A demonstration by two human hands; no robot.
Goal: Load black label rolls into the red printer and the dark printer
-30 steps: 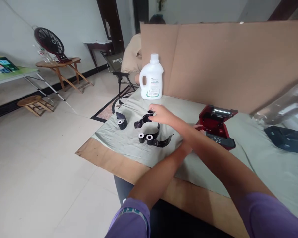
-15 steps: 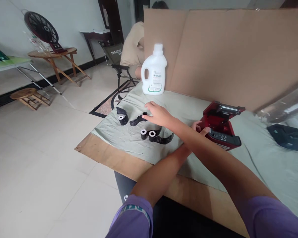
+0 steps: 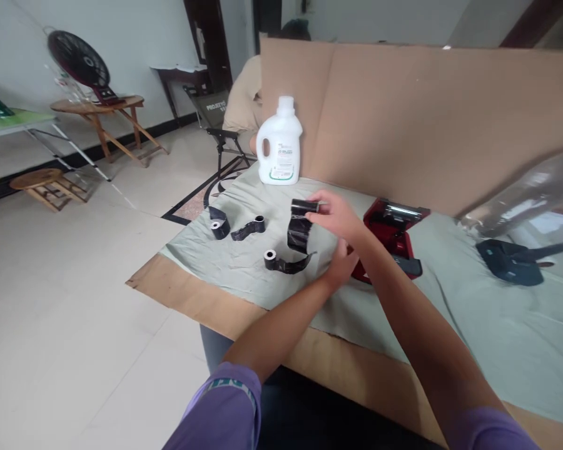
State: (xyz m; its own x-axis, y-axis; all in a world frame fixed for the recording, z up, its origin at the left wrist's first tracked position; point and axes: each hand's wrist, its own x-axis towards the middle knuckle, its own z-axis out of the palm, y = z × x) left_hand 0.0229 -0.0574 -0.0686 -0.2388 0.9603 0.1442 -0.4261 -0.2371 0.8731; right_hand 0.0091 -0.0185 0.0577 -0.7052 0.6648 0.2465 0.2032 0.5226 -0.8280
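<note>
A roll of black ribbon (image 3: 301, 226) hangs from my right hand (image 3: 335, 215), whose fingers pinch one end of its core; a loose strip trails down toward the cloth. My left hand (image 3: 341, 264) is closed at the left side of the red printer (image 3: 406, 247), its fingers partly hidden behind my right forearm. The printer's lid (image 3: 401, 212) stands raised. Below the held roll lies another black ribbon roll (image 3: 271, 259) with a white core and an unwound tail. Farther left are a roll with a dark core (image 3: 259, 224) and a white-cored one (image 3: 219, 228).
A white detergent bottle (image 3: 280, 150) stands at the back of the cloth, before an upright cardboard panel (image 3: 403, 119). At the right lie a dark flat object (image 3: 511, 259) and clear plastic (image 3: 535, 194). A person (image 3: 244, 94) is behind the panel's left edge.
My right hand has picked up one of the two front ribbon rolls and moved right with it. My left hand stays at the printer. The view has shifted slightly.
</note>
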